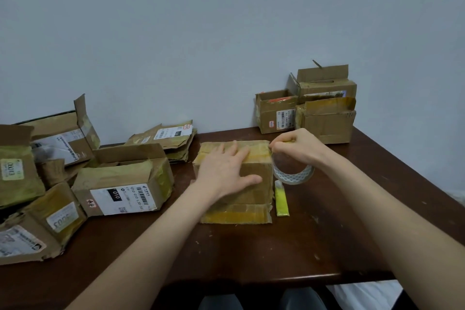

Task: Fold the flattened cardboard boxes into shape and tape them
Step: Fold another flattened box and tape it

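A folded brown cardboard box (254, 199) with yellowish old tape stands in the middle of the dark wooden table (302, 246). My left hand (226, 168) lies flat on its top, fingers spread. My right hand (297, 146) is at the box's far right top corner, fingers pinched on the tape end, with a clear tape roll (294, 175) hanging under it beside the box. A small yellow utility knife (281, 200) lies on the table just right of the box.
A stack of flattened boxes (171, 138) lies at the back against the wall. Several shaped boxes (123, 184) crowd the left side of the table. Three more boxes (324, 108) are stacked at the back right corner. The table's front edge runs near my arms.
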### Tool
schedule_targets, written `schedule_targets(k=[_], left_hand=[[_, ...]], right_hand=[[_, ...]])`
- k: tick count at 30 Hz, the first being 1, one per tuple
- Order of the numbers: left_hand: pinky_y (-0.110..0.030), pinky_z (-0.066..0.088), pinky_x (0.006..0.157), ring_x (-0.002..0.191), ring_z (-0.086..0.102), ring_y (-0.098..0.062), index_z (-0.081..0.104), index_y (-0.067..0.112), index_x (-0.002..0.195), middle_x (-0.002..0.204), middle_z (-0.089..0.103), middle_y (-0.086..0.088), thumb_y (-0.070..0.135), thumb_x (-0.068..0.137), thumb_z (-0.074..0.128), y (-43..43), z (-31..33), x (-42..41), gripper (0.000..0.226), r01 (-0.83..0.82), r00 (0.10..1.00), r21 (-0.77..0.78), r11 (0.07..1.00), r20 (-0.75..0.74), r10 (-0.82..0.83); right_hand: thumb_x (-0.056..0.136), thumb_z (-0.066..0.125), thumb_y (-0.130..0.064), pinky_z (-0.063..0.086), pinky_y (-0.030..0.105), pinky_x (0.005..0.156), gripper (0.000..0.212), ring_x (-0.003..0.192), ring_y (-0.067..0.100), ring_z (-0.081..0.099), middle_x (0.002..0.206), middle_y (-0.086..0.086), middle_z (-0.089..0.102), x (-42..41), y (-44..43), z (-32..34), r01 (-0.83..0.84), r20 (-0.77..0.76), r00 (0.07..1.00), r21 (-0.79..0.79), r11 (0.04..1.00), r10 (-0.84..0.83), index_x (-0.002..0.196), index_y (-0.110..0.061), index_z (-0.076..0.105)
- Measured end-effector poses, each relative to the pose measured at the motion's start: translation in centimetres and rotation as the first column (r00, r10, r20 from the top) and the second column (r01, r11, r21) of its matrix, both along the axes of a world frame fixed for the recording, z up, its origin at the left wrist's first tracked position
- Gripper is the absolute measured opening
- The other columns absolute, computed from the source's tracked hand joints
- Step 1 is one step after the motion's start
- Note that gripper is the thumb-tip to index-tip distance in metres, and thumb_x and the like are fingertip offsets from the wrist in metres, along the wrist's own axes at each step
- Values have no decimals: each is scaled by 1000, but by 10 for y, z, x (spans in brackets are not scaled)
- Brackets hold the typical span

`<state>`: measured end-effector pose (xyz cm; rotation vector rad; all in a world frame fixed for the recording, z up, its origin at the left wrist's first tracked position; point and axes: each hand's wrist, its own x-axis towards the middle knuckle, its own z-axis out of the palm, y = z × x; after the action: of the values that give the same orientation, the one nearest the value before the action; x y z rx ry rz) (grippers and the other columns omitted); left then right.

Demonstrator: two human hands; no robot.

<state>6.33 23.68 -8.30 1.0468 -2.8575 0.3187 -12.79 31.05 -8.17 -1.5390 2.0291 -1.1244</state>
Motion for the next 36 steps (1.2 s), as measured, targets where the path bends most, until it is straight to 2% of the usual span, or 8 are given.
schedule_targets(k=[4,8,12,15,17,22,25,36], left_hand=[[-42,21,117,146,18,-18,22,37,149,158,19,6,66,93,21,9,0,-9,63,101,990,65,993,-108,-94],[-41,31,110,140,31,-25,42,23,143,152,35,-7,50,99,30,-28,-4,22,53,-171,898,231,958,-364,249],[-36,36,103,132,41,-26,35,17,145,148,41,-6,37,100,40,-46,-6,33,50,-116,758,564,817,-481,440],[-42,27,112,139,30,-30,39,15,143,154,28,-13,36,102,31,-36,5,25,46,-274,862,253,928,-364,353],[-43,21,115,143,23,-25,36,18,145,158,20,-7,39,102,31,-11,11,4,48,-134,932,25,991,-337,135],[-40,23,115,142,28,-18,25,17,150,156,27,-4,50,97,31,16,-19,-35,63,-9,981,-69,998,-195,-5],[-36,20,116,143,24,-15,19,19,152,157,24,0,52,97,33,0,-26,-28,66,5,982,-121,993,-186,-27],[-35,25,115,143,26,-18,15,26,152,157,25,1,55,97,32,-10,-30,-19,65,89,979,-186,978,-162,-120]], right_hand=[[86,62,-28,47,16,68,16,90,10,64,93,-11,70,-4,3,0,-15,-36,999,2,1000,15,93,-28,76],[87,62,-28,44,20,71,14,91,6,59,94,-14,67,1,2,-3,-25,-10,1000,-17,1000,25,95,-30,74],[88,62,-29,42,28,83,17,98,10,57,99,-8,67,8,2,-5,-20,-11,1000,-33,999,20,100,-28,73],[88,61,-31,48,31,85,15,95,9,60,95,-7,70,10,4,-8,-12,-21,1000,-34,999,11,99,-31,72],[88,61,-32,49,31,86,16,94,8,61,95,-7,71,11,3,-8,-9,-40,999,-28,1000,8,99,-32,72],[92,59,-41,44,22,85,23,100,3,59,108,-10,66,2,13,-7,-19,305,951,-101,995,50,110,-27,67],[90,59,-49,45,21,74,28,88,6,64,93,-4,72,-5,21,-9,42,389,920,17,999,-46,92,-23,71],[85,68,-42,51,30,67,35,72,15,64,72,-2,67,-8,16,10,104,62,992,45,994,-106,76,-9,74]])
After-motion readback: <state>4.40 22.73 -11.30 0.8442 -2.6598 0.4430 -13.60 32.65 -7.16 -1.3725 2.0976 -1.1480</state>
